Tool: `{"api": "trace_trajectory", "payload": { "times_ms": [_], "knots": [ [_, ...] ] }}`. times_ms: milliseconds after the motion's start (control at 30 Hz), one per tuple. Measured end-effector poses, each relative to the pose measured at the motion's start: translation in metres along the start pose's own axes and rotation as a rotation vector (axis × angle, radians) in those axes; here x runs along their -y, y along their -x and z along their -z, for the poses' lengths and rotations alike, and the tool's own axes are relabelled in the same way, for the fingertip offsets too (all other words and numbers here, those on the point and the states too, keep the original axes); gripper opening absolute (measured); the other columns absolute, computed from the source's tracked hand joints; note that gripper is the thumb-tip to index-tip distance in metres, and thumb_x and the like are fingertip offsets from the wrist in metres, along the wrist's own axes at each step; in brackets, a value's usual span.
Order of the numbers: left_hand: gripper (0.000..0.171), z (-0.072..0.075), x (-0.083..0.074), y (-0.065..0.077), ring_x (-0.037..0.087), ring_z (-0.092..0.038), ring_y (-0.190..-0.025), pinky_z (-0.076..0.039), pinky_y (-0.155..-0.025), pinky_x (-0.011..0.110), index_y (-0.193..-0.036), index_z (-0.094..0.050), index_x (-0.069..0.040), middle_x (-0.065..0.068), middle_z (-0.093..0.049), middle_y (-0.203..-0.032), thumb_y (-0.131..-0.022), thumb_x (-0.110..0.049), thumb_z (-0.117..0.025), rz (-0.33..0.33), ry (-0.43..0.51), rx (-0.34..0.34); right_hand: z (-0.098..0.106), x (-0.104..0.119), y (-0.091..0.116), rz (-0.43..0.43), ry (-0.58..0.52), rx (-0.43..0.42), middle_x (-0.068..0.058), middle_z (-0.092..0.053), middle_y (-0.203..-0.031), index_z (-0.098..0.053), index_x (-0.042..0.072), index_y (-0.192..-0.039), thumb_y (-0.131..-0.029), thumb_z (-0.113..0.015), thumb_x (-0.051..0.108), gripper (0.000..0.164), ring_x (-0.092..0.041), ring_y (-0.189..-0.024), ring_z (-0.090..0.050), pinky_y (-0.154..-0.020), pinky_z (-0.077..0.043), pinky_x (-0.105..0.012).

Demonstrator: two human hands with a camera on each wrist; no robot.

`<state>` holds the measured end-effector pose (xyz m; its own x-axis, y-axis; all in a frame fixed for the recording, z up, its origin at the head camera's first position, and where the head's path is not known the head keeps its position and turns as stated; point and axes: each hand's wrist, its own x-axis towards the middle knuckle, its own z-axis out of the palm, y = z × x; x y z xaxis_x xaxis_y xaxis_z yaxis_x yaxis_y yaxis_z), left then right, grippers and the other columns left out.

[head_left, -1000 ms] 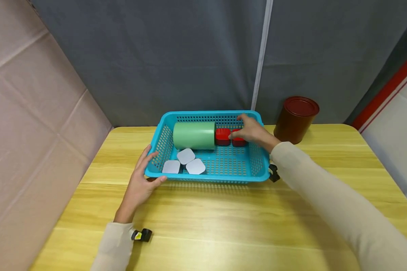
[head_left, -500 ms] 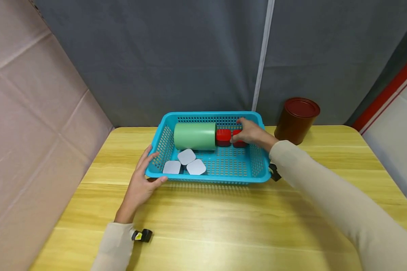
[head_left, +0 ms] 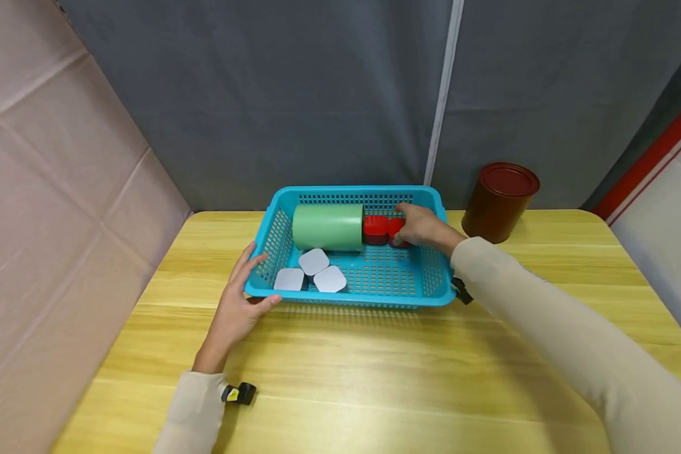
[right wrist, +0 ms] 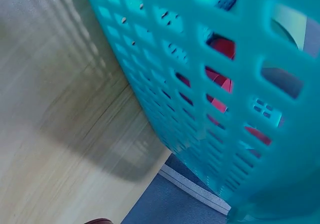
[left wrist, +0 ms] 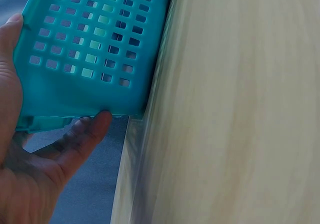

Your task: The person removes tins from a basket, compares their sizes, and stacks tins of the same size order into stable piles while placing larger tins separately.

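Note:
In the head view, a blue perforated plastic basket (head_left: 369, 299) sits near the table's back edge. My left hand (head_left: 235, 312) holds its front left corner, thumb at the front rim and fingers along the left side. Inside the basket, my right hand (head_left: 422, 225) grips a small red rounded block (head_left: 396, 226) between thumb and fingers, partly covering it. Directly left of that block, and looking in contact with it, is a second red block (head_left: 376, 229). A green cylinder (head_left: 328, 227) lies on its side beyond. Three white-topped rounded blocks (head_left: 314, 261) cluster at the front left.
A dark red-brown lidded can (head_left: 500, 202) stands right of the basket, behind the right forearm. Grey curtain (head_left: 318, 94) hangs along the back of the wooden table (head_left: 340, 372). Pale fabric (head_left: 62, 189) rises on the left.
The right hand has slid its red block left, closing the small gap to the other red block. The left hand keeps its place on the basket corner.

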<state>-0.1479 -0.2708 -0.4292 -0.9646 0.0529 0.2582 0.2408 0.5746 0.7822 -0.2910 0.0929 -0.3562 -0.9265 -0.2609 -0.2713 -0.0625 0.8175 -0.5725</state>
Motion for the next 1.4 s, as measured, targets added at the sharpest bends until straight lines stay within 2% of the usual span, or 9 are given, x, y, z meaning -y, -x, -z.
{"api": "trace_trajectory", "payload": {
  "times_ms": [67, 167, 233, 300, 500, 700, 1000, 1233, 1400],
  "knots": [
    [0.080, -0.0001, -0.0003, 0.0003, 0.041, -0.017, -0.161, -0.033, -0.119, 0.067, -0.156, -0.048, -0.013, -0.002, -0.015, -0.177, -0.086, -0.015, -0.087, -0.001, 0.003, 0.000, 0.0001, 0.0004, 0.0010, -0.006, 0.008, 0.006, -0.026, -0.042, -0.160, -0.032, 0.000, -0.160, -0.094, -0.071, 0.006, 0.077, -0.038, -0.126, -0.052, -0.113, -0.048, -0.053],
    [0.081, -0.0002, -0.0007, 0.0004, 0.040, -0.018, -0.161, -0.032, -0.119, 0.067, -0.156, -0.048, -0.014, -0.002, -0.016, -0.177, -0.086, -0.015, -0.087, -0.006, 0.005, -0.002, 0.0002, 0.0007, 0.0008, -0.022, 0.010, 0.016, -0.026, -0.048, -0.153, -0.031, 0.001, -0.161, -0.093, -0.070, 0.004, 0.078, -0.033, -0.103, -0.063, -0.093, -0.059, -0.044],
    [0.081, -0.0001, -0.0012, 0.0003, 0.040, -0.018, -0.161, -0.032, -0.120, 0.067, -0.156, -0.048, -0.014, -0.003, -0.016, -0.177, -0.085, -0.015, -0.087, -0.008, 0.009, -0.003, 0.0001, 0.0012, 0.0003, -0.034, 0.006, 0.026, -0.026, -0.050, -0.150, -0.030, 0.001, -0.161, -0.094, -0.069, 0.002, 0.078, -0.029, -0.089, -0.066, -0.079, -0.061, -0.039],
    [0.081, -0.0002, -0.0013, 0.0003, 0.039, -0.018, -0.161, -0.031, -0.120, 0.066, -0.156, -0.048, -0.015, -0.003, -0.016, -0.177, -0.085, -0.015, -0.087, -0.010, 0.012, -0.004, 0.0000, 0.0016, 0.0004, -0.044, 0.004, 0.032, -0.027, -0.051, -0.148, -0.030, 0.001, -0.161, -0.094, -0.068, 0.001, 0.077, -0.027, -0.083, -0.067, -0.074, -0.062, -0.037],
    [0.081, -0.0004, -0.0016, 0.0011, 0.039, -0.017, -0.161, -0.031, -0.120, 0.066, -0.155, -0.048, -0.015, -0.003, -0.016, -0.177, -0.085, -0.014, -0.088, -0.012, 0.017, -0.005, -0.0018, 0.0017, 0.0022, -0.039, 0.027, 0.063, -0.029, -0.051, -0.148, -0.030, -0.001, -0.161, -0.095, -0.064, -0.002, 0.074, -0.028, -0.084, -0.070, -0.075, -0.064, -0.038],
    [0.080, -0.0008, -0.0008, 0.0008, 0.039, -0.017, -0.161, -0.032, -0.120, 0.065, -0.156, -0.048, -0.015, -0.003, -0.016, -0.177, -0.085, -0.014, -0.087, -0.010, 0.021, -0.006, -0.0031, 0.0010, 0.0038, -0.010, 0.071, 0.089, -0.029, -0.051, -0.147, -0.030, 0.000, -0.160, -0.095, -0.070, 0.001, 0.076, -0.029, -0.084, -0.070, -0.074, -0.063, -0.036],
    [0.079, -0.0009, 0.0007, 0.0005, 0.039, -0.017, -0.161, -0.030, -0.121, 0.067, -0.155, -0.048, -0.014, -0.003, -0.016, -0.177, -0.086, -0.015, -0.087, -0.011, 0.016, -0.005, -0.0038, -0.0016, 0.0032, 0.042, 0.104, 0.086, -0.028, -0.057, -0.140, -0.034, -0.001, -0.158, -0.094, -0.070, 0.001, 0.073, -0.028, -0.082, -0.068, -0.065, -0.057, -0.029],
    [0.079, -0.0007, -0.0001, 0.0008, 0.039, -0.017, -0.161, -0.030, -0.121, 0.068, -0.155, -0.049, -0.015, -0.003, -0.016, -0.177, -0.086, -0.016, -0.087, -0.003, 0.013, -0.005, -0.0032, -0.0028, 0.0045, 0.115, 0.177, 0.049, -0.024, -0.062, -0.135, -0.045, -0.003, -0.152, -0.091, -0.069, 0.005, 0.066, -0.030, -0.101, -0.056, -0.078, -0.050, -0.034],
    [0.080, -0.0006, -0.0011, 0.0005, 0.039, -0.017, -0.161, -0.031, -0.120, 0.067, -0.155, -0.049, -0.014, -0.003, -0.016, -0.177, -0.086, -0.015, -0.087, -0.004, 0.018, -0.005, -0.0010, -0.0024, 0.0060, 0.148, 0.196, 0.016, -0.026, -0.064, -0.132, -0.056, -0.005, -0.142, -0.091, -0.069, 0.009, 0.055, -0.033, -0.105, -0.057, -0.085, -0.054, -0.039]
  ]
}}
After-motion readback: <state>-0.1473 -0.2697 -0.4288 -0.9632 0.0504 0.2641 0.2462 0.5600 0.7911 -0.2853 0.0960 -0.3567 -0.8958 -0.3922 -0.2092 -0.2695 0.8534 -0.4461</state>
